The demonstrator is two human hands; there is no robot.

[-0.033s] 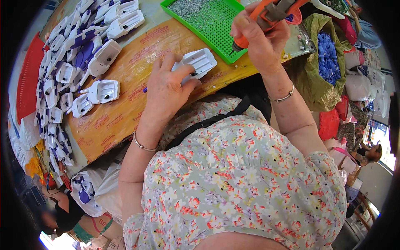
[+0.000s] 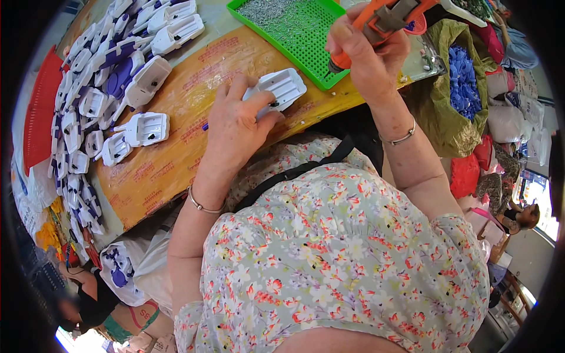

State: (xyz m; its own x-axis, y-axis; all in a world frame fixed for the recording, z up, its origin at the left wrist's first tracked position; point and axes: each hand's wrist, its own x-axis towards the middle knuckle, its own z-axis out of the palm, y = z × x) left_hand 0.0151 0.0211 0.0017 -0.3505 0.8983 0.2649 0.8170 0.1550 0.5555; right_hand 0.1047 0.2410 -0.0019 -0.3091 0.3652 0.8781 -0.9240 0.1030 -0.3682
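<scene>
Left hand: fingers bent, clamped over near end of white casing
Right hand: wrapped round orange power screwdriver, raised, tip over green tray's corner; hands apart
White casing: on desk, close to near edge, just beside green tray; left hand hides part
Writing: small red print repeated across desk covering
Tray: heaped small metal screws
Left side: piled white-and-purple casings
Right side: olive sack, blue parts inside

Casing lies right of piled casings, before the tray.
</scene>
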